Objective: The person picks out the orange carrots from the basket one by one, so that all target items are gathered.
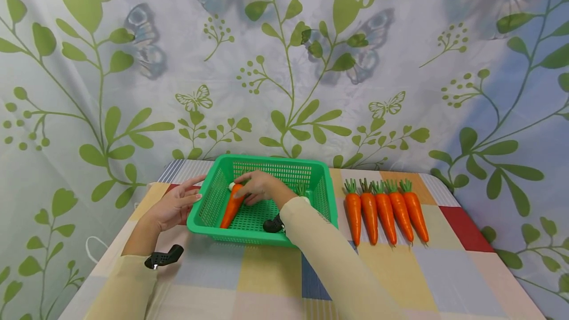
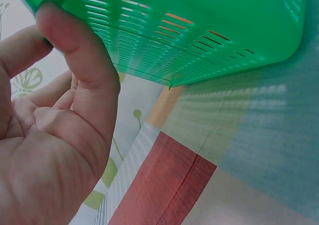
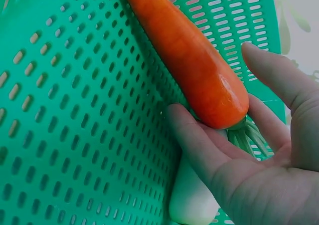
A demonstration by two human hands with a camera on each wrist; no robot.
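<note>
In the head view a green plastic basket (image 1: 266, 242) stands on the patchwork cloth. Inside, along its left side, lies an orange carrot (image 1: 232, 209), crown toward the back. My right hand (image 1: 262, 185) reaches in around the crown. In the right wrist view, the thumb is against the carrot (image 3: 199, 70), one finger stands apart from it, and others lie behind its green stalks. Beneath the hand shows a white radish-like vegetable (image 3: 192, 195). My left hand (image 1: 174, 205) touches the basket's left rim from outside, fingers loosely bent; the left wrist view shows the thumb at the rim.
A row of several carrots (image 1: 386, 211) lies right of the basket, green tops toward the back. A leafy top (image 1: 302, 189) shows inside the basket at right, its body hidden by my right arm. A leaf-patterned curtain (image 1: 284, 63) hangs behind the table.
</note>
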